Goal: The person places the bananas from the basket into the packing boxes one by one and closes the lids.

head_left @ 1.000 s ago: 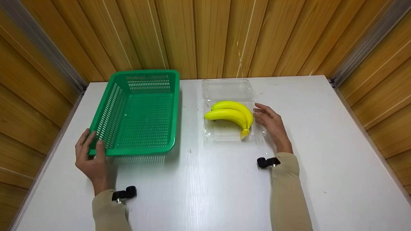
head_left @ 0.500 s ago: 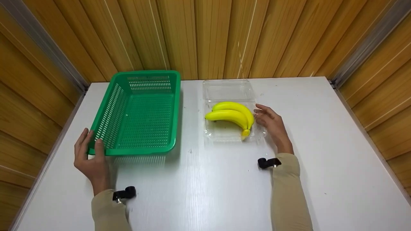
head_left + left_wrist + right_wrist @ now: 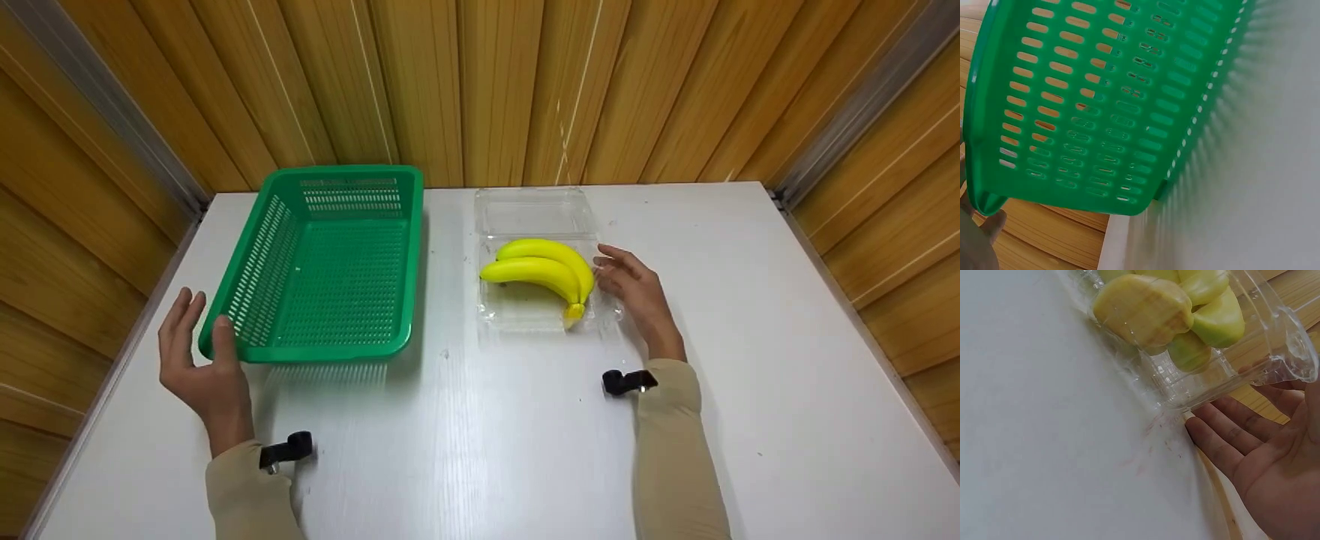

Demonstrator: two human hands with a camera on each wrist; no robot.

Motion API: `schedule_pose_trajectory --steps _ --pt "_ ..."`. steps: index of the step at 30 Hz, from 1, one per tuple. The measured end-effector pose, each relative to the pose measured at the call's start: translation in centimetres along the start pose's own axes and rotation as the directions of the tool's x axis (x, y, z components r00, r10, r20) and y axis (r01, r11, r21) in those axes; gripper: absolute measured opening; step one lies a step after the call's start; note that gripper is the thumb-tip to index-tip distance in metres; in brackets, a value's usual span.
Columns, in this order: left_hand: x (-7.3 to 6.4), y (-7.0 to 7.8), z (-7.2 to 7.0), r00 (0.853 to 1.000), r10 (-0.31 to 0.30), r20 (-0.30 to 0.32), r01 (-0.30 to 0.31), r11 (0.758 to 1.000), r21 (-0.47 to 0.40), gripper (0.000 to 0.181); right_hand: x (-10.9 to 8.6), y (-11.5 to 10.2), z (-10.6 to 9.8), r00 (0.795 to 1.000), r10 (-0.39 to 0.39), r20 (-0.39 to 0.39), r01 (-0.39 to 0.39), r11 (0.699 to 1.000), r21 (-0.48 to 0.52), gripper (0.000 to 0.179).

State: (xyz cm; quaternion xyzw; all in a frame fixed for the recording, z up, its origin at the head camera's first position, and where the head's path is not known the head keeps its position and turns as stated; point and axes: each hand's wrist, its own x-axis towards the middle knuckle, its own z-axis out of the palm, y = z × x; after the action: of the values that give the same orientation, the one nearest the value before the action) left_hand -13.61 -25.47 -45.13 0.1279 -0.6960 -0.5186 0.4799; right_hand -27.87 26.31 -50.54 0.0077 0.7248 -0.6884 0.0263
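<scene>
My left hand [image 3: 206,375] is by the near-left corner of a green plastic basket [image 3: 409,300], fingers spread and fairly straight. Its thumb overlaps the rim in the head view; contact is unclear. Only part of that hand [image 3: 977,242] shows below the basket's perforated wall [image 3: 1078,107] in the left wrist view. A bunch of yellow bananas [image 3: 540,270] lies in a clear plastic clamshell box [image 3: 517,311] whose lid [image 3: 532,210] is folded back. Alongside the box's right edge is my right hand [image 3: 637,296]. In the right wrist view its extended fingers [image 3: 1230,430] are at the box corner.
The basket and box stand side by side on a white table [image 3: 465,435], with a strip of tabletop between them. A wood-panelled wall [image 3: 495,90] rises behind the table, and similar panels flank both sides. Black wrist cameras [image 3: 619,382] stick inward from both sleeves.
My left hand has moved slightly left, its fingers coming off the basket's left rim. The right hand, bananas, box and basket have stayed in place; the head view has shifted slightly.
</scene>
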Motion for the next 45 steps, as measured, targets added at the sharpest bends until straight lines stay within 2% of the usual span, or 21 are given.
schedule_pose_trajectory --steps 6,13,16,24,27,32,37,45 --pt "0.3 0.7 0.4 1.0 -0.006 0.009 0.006 0.999 -0.036 0.04 0.0 -0.1 -0.1 1.0 0.001 0.002 -0.001 1.0 0.006 0.048" --pt "0.7 -0.4 0.9 0.999 -0.006 0.049 0.008 0.999 -0.033 0.042 0.1 -0.4 -0.2 1.0 0.002 -0.003 -0.002 1.0 -0.005 0.048" --pt "0.6 -0.3 1.3 0.998 -0.001 0.068 0.004 0.999 -0.046 0.043 0.1 -0.4 -0.2 1.0 0.003 -0.005 -0.003 1.0 -0.003 0.048" --pt "-0.7 3.8 2.5 0.994 0.05 0.102 -0.036 0.99 -0.135 0.044 0.2 -0.3 -0.2 1.0 0.01 -0.014 -0.01 1.0 -0.017 0.049" --pt "-1.1 4.1 2.9 0.989 0.067 0.129 -0.049 0.989 -0.137 0.044 0.1 -0.1 -0.2 1.0 0.011 -0.015 -0.012 0.999 -0.035 0.048" --pt "-1.4 3.0 3.9 0.978 0.115 0.172 -0.092 0.986 -0.137 0.045 0.0 0.0 -0.2 1.0 0.015 -0.018 -0.016 0.999 -0.044 0.048" --pt "-1.6 1.6 5.0 0.967 0.13 0.218 -0.103 0.986 -0.135 0.048 0.0 0.2 -0.2 1.0 0.014 -0.021 -0.015 0.999 -0.04 0.048" --pt "-1.9 2.0 6.6 0.946 0.193 0.26 -0.151 0.973 -0.173 0.052 0.1 0.1 -0.1 0.999 0.012 -0.03 -0.013 1.0 -0.027 0.047"
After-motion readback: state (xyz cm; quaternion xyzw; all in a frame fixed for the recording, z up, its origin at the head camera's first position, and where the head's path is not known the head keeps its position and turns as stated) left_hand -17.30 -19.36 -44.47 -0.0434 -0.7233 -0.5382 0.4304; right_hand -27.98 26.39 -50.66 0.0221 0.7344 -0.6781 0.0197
